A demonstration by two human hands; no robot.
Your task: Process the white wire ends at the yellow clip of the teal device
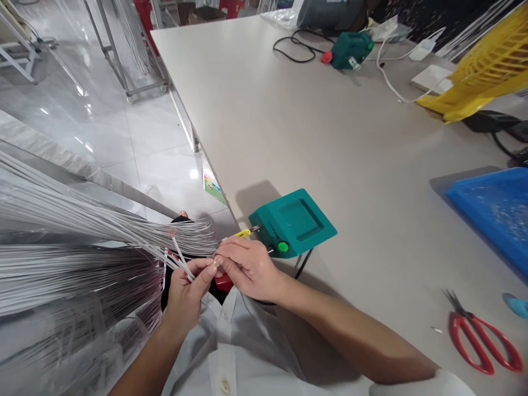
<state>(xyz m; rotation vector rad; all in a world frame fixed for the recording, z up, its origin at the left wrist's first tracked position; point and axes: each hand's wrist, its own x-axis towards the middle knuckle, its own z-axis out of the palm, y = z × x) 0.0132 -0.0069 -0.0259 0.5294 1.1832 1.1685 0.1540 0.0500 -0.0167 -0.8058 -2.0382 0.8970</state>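
Note:
My left hand (pixel 187 294) is closed, with a few white wires (pixel 181 256) running into its grip from the bundle on the left. Close against it, my right hand (pixel 251 269) is also closed, thumb and fingers pinched at the left fingertips. What lies in that pinch is too small to make out. Just beyond my right hand, a green device (pixel 305 220) with a green button sits at the table edge. A yellow-handled clip lead (pixel 242 234) is plugged into its side, partly behind my fingers.
Thick bundles of white wires (pixel 82 203) hang on the left. Red-handled scissors (pixel 482 335) lie on the table (pixel 350 148) at right, below a blue tray (pixel 495 203). Farther back are a yellow plastic rack (pixel 490 60) and a second green device (pixel 350 50) with cables.

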